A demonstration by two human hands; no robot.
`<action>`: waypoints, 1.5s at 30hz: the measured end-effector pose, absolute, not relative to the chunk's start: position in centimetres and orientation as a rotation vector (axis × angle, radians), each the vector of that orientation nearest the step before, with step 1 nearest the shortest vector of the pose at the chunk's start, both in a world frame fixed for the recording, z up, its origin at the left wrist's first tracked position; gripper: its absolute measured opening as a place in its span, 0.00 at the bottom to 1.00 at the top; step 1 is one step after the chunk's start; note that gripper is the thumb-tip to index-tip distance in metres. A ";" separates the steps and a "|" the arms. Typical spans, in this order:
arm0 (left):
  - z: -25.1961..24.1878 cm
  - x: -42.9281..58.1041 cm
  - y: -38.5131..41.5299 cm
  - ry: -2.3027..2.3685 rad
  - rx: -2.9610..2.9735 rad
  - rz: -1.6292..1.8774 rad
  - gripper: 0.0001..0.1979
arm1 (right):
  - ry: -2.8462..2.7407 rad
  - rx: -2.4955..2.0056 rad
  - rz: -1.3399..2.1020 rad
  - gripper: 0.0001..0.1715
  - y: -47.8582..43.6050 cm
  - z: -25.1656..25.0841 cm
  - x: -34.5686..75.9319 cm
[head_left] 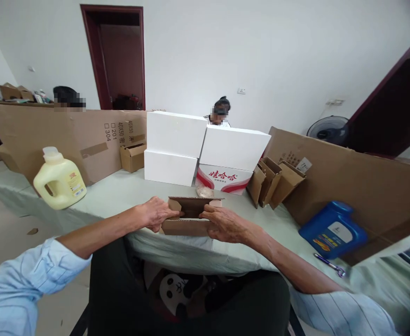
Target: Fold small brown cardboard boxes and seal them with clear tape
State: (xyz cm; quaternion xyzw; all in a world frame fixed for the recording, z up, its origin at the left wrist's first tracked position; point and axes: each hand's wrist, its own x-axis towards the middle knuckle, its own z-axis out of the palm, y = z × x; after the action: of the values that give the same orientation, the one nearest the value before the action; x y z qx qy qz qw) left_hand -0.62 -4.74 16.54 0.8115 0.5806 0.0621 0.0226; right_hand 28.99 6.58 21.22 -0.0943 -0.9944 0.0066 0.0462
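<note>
A small brown cardboard box [187, 227] lies at the table's near edge with its top side open. My left hand [158, 213] grips its left end, fingers closed on the cardboard near a side flap. On the opposite end, my right hand [226, 224] pinches the box wall, with fingers reaching over the rim. Just behind the box sits a small, clear-looking crumpled bundle [205, 192], whose kind I cannot make out.
White boxes [175, 135] and a red-and-white printed carton [224, 179] are stacked ahead. A yellow detergent jug [60, 179] stands left; a blue bottle [333, 231], a pen [329, 264] and folded cardboard boxes [275, 182] are right. Cardboard panels [96, 144] screen other people.
</note>
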 end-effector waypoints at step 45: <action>14.9 -1.5 -3.2 1.097 1.007 1.802 0.45 | -2.027 -0.686 1.511 0.30 5.9 11.4 39.1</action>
State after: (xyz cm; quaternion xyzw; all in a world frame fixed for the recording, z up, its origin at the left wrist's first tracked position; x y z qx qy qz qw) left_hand -1.53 -3.24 14.90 0.3964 0.4319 0.7093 0.3914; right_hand 39.05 5.86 11.45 -0.2530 -0.7475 0.5574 0.2579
